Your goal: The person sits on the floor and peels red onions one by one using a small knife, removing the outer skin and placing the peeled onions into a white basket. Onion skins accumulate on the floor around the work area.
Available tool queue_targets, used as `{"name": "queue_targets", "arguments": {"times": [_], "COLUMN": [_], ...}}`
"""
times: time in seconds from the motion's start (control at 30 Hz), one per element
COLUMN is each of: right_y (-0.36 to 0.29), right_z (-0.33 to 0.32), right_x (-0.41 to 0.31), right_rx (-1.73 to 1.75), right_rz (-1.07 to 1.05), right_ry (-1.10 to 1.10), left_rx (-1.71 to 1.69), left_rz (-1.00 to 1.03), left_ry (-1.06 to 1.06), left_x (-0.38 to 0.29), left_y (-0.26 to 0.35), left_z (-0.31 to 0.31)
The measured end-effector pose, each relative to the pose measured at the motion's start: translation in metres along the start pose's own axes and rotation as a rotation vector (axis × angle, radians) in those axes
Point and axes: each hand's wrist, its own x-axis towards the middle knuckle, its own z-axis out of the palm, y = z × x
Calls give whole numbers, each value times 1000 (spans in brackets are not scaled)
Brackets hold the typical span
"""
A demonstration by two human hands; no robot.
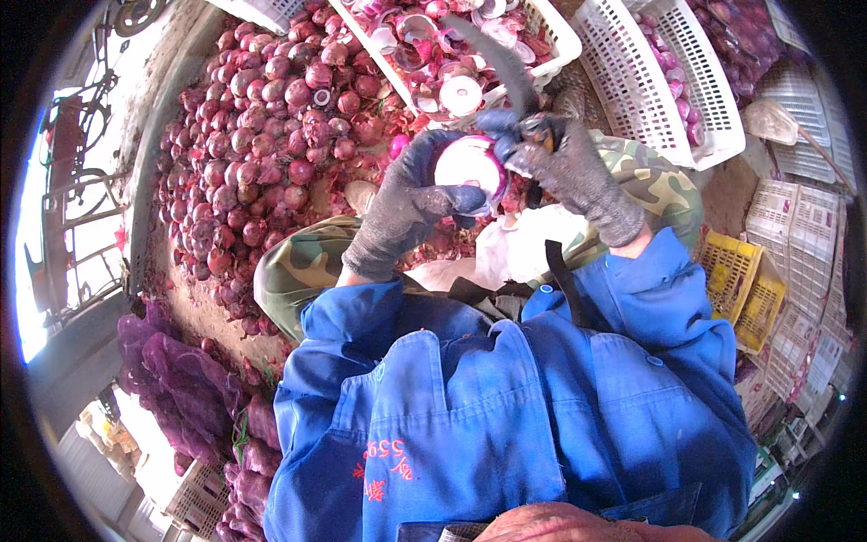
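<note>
Both my hands wear dark gloves. My left hand (433, 196) holds a large cut red onion (469, 168), its white flesh facing up and a purple rim at its right side. My right hand (565, 156), just right of the onion, is closed around the handle of a knife whose dark curved blade (498, 57) points up and away, blurred. The fingertips of that hand are close to the onion's upper right edge; whether they touch it I cannot tell. Beyond my hands stands a white plastic crate (562, 34) filled with onion skins and cut onion pieces (460, 95).
A big heap of red onions (264, 135) lies on the left. White crates (718, 101), one with peeled onions, stand at the upper right. Yellow crates (735, 271) are at the right, purple mesh sacks (183, 386) at the lower left. A scoop (772, 122) lies far right.
</note>
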Motion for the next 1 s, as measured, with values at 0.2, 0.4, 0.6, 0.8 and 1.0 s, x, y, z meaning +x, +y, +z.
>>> {"name": "queue_targets", "arguments": {"times": [0.2, 0.4, 0.6, 0.8, 1.0], "right_y": [16, 14, 34, 78, 97], "right_z": [13, 32, 42, 32, 41], "right_x": [2, -1, 1, 17, 10], "right_rx": [350, 492, 281, -414, -1004], "right_rz": [38, -31, 139, 37, 36], "right_ry": [2, 61, 71, 225, 2], "left_rx": [61, 377, 468, 444, 740], "left_rz": [188, 417, 324, 256, 278], "left_ry": [52, 181, 269, 402, 524], "left_x": [5, 16, 17, 38, 61], "left_y": [-14, -35, -41, -62, -91], "left_z": [1, 1, -14, -29, -57]}}
